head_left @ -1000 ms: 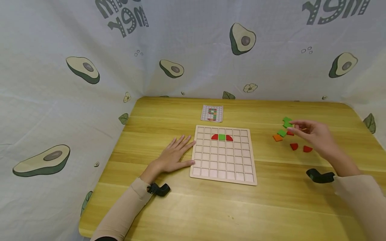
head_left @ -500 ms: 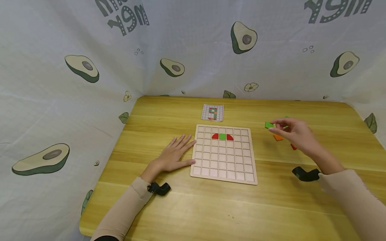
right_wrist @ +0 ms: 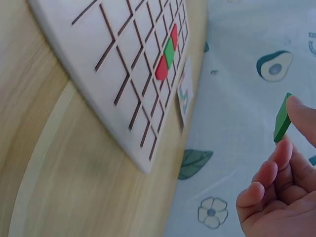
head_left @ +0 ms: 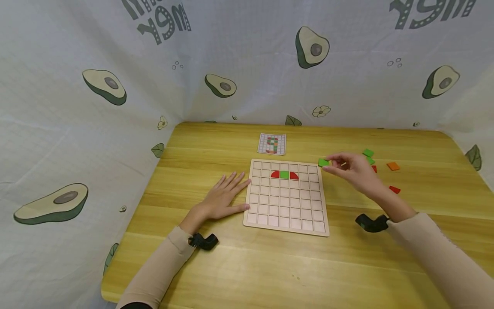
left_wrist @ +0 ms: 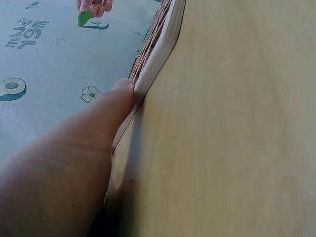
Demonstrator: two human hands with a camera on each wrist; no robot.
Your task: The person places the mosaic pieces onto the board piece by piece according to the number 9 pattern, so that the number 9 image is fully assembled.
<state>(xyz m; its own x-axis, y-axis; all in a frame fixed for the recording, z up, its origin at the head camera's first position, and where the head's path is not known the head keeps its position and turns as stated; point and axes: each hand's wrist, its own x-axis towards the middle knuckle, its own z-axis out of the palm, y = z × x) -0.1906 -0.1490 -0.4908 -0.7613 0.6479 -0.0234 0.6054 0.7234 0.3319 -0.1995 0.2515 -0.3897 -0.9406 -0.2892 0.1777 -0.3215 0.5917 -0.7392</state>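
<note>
My right hand [head_left: 353, 171] pinches a green square tile [head_left: 323, 162] between thumb and fingertips, over the far right corner of the wooden grid board [head_left: 285, 214]. In the right wrist view the same green tile [right_wrist: 283, 118] is held up on edge, away from the board's surface. My left hand [head_left: 221, 199] lies flat on the table with fingers spread, its fingertips at the board's left edge. Set in the second row of the grid are a red quarter-round tile [head_left: 275, 174], a green square [head_left: 284, 174] and another red quarter-round tile [head_left: 294, 176].
A small printed card [head_left: 272, 144] with a coloured grid pattern lies behind the board. To the right are loose pieces: green tiles [head_left: 368, 152], an orange square [head_left: 393, 166] and red pieces [head_left: 395, 189], partly hidden by my right hand. A patterned cloth [head_left: 262, 64] hangs behind the table.
My right hand has picked a green square tile from the loose pieces and carried it left to the board's far right corner. The left hand has stayed in place.
</note>
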